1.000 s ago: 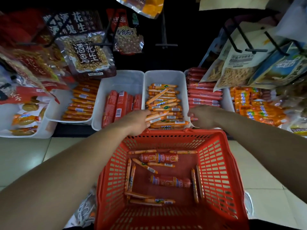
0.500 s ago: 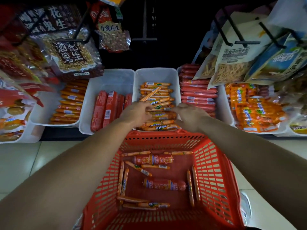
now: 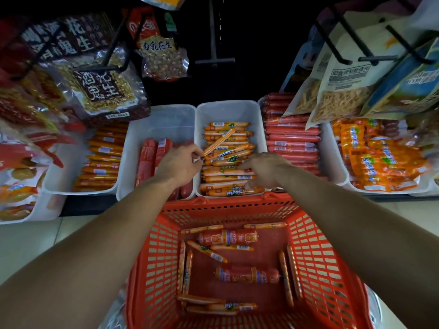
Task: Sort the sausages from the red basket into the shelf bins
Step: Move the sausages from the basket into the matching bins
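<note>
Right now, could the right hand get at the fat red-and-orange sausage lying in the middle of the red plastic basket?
Probably yes. The right hand rests on thin sausages in the white bin just beyond the red plastic basket's rim; the basket is open-topped and nothing covers the fat red-and-orange sausage.

Red basket (image 3: 332, 257): near rim cut off by the bottom edge; right hand (image 3: 268, 169): fingertips buried among thin sausages (image 3: 228, 179) in the centre bin (image 3: 230, 110), grip unclear; left hand (image 3: 178, 162): covers part of the red sausages (image 3: 146, 160); hanging snack bags (image 3: 344, 96): screen the long red sausages (image 3: 292, 138) behind; labels too small to read.
</note>
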{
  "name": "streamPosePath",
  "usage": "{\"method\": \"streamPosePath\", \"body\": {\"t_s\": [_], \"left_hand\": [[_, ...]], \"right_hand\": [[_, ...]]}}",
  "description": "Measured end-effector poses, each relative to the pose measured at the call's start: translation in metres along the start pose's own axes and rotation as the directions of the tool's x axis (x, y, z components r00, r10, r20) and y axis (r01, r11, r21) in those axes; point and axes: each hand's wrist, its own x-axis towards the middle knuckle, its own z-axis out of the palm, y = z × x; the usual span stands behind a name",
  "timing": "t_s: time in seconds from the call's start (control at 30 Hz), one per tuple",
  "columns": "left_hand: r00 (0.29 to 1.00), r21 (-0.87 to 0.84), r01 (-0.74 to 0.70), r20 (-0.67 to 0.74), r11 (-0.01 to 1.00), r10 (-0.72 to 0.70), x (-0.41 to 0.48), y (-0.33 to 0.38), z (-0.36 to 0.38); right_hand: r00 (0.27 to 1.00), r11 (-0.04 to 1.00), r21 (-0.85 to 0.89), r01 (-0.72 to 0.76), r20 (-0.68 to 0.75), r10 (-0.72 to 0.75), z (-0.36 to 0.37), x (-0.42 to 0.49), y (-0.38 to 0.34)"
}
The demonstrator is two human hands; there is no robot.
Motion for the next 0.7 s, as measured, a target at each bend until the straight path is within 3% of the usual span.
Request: {"method": "streamPosePath", "body": {"t_s": [0.2, 0.4, 0.7], "left_hand": [[0.999, 0.044, -0.044, -0.003, 0.998, 0.044, 0.040, 0.032, 0.030], [0.993, 0.095, 0.100, 0.058, 0.990, -0.106, 0.087, 0.039, 0.058], [0.998, 0.162, 0.019, 0.064, 0.987, -0.029, 0.091, 0.034, 0.077]], "right_hand": [[0.972, 0.978, 0.193, -0.084, -0.201, 0.124, 0.000, -0.010, 0.012], [0.955, 0.949, 0.296, -0.110, -0.234, 0.184, 0.006, -0.015, 0.019], [0.945, 0.927, 0.360, -0.106, -0.255, 0.207, 0.012, -0.015, 0.025]]}}
